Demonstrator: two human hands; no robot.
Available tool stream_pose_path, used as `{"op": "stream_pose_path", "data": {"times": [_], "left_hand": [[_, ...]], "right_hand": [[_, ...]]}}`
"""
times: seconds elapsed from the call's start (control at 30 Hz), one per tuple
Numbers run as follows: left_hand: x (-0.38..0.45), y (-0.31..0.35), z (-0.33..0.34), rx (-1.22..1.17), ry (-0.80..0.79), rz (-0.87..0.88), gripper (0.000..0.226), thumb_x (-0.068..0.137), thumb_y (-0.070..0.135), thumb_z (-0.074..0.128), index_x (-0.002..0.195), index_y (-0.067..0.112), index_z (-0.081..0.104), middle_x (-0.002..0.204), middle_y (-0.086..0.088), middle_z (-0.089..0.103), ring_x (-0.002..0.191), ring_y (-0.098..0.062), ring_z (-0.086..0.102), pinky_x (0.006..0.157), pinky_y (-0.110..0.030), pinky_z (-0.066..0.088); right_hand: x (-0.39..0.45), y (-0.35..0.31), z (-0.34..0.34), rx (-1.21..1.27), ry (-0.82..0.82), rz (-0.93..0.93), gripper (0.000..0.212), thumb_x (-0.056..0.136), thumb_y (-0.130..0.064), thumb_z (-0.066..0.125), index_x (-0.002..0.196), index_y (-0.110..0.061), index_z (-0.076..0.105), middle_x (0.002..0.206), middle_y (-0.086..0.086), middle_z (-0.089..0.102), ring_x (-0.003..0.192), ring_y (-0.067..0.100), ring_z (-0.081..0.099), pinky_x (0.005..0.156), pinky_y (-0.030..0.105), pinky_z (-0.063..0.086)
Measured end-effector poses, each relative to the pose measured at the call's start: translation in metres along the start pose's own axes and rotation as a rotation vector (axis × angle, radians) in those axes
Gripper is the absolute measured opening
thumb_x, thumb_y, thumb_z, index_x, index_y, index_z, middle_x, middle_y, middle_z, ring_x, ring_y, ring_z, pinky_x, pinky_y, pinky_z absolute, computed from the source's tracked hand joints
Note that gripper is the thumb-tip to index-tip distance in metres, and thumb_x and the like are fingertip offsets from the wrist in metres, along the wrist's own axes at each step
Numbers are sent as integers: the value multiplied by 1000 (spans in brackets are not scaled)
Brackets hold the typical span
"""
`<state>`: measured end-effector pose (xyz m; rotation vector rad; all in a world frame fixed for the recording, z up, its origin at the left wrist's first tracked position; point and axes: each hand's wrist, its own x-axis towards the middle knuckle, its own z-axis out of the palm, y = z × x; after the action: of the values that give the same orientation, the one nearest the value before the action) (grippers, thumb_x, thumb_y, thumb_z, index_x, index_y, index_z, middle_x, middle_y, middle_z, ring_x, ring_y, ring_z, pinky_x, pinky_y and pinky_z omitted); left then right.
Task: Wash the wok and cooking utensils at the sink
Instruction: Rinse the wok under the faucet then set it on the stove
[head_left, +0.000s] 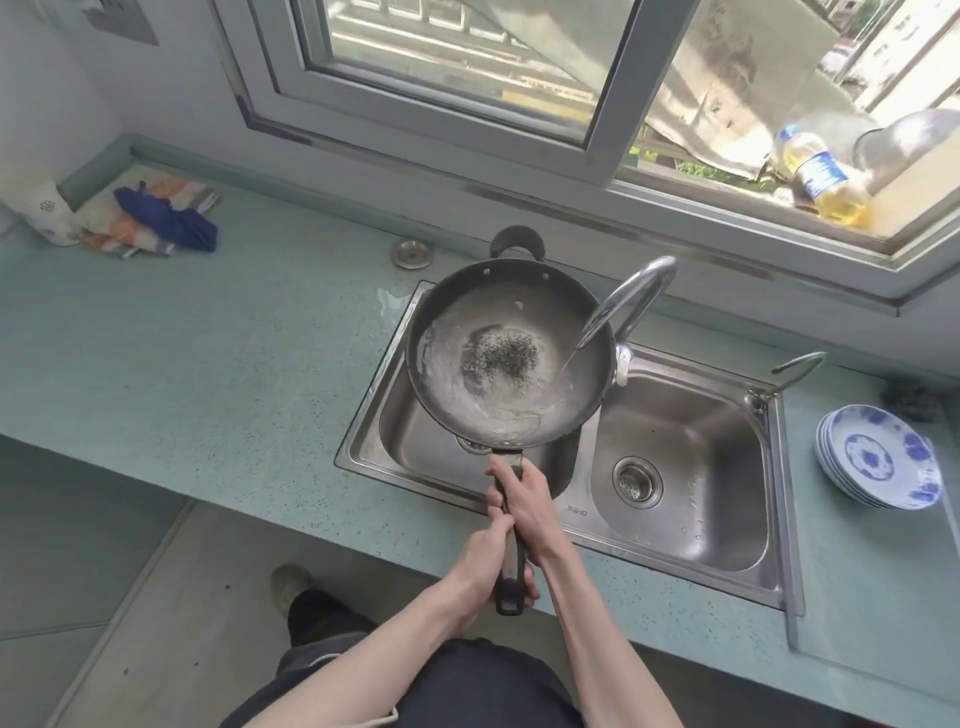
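A dark wok (561, 312) with water and burnt black residue in its middle hangs over the left basin of the steel double sink (680, 551). Both hands hold its long black handle. My right hand (524, 501) grips the handle close to the pan. My left hand (485, 558) grips it lower, near the handle's end. The curved chrome tap (641, 293) pours a thin stream of water onto the wok's right inner wall. No other utensils show.
A stack of blue-and-white plates (878, 457) sits on the counter at the right. Folded cloths (156, 218) lie at the far left. A drain plug (413, 253) rests behind the sink. An oil bottle (823, 176) stands on the window sill. A small second tap (795, 371) is at the right basin.
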<state>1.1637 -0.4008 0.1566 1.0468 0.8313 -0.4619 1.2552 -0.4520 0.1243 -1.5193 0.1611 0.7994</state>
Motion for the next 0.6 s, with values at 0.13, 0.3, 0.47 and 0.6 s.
{"op": "stream_pose_path", "data": {"times": [0.13,0.3,0.47,0.6], "left_hand": [[-13,6,2,95,119,78,57,109,40,30,86,-1,62,65,-18,62,51,-28,62,50,-30,53],[-17,17,11,248,305,248,53,107,42,36,73,9,59,52,-7,59,41,-21,55,41,-26,44],[-13,31,13,130,246,191,51,106,39,38,67,11,53,51,-7,56,39,-21,49,39,-23,39],[-10,23,14,71,154,138,50,107,39,38,70,10,54,53,-10,56,40,-21,50,41,-24,41]], "right_hand": [[-1,-4,8,75,-58,26,25,105,-33,59,101,-8,55,60,0,45,46,12,40,43,23,39],[0,-24,18,252,-49,116,21,107,-27,55,95,-9,55,57,-2,40,39,8,37,35,20,38],[5,-34,15,167,39,135,21,106,-22,56,90,-8,54,55,1,46,37,10,43,38,21,41],[3,-28,4,80,59,127,21,105,-24,56,93,-7,53,58,2,47,40,12,44,40,23,42]]}}
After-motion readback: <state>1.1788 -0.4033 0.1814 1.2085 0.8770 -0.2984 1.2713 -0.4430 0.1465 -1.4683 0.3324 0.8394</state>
